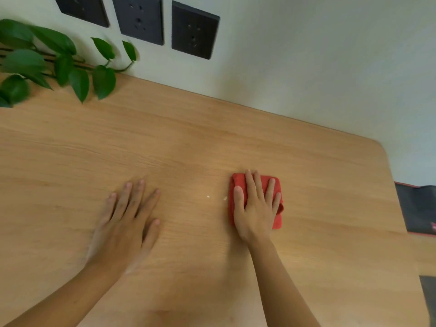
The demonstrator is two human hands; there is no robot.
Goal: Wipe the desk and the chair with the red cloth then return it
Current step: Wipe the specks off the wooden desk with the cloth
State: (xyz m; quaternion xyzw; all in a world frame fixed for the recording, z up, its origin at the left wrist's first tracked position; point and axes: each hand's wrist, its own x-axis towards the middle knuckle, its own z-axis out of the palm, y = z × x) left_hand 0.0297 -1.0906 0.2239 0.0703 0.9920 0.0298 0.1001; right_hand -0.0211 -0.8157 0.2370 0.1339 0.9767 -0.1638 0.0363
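Green leaves of a plant (35,64) hang over the far left corner of the counter (188,142), which is a light wood-grain top pushed up against a pale wall (306,67). On that wall, just right of the plant, there are 3 dark sockets (139,18) in a row. Moving right, the left hand (127,223) lies flat on the bare wood, palm down, fingers spread wide, holding nothing. Just right of it there are 2 tiny white crumbs (208,196) on the wood, the second one right by the cloth's edge. Then the right hand (257,206) presses flat on top of the folded red cloth (278,223), fingers fanned out over it, not gripping it, just pinning it to the counter. Past the counter's rounded right corner there's something dark with a red trim (415,208), can't tell what it is.
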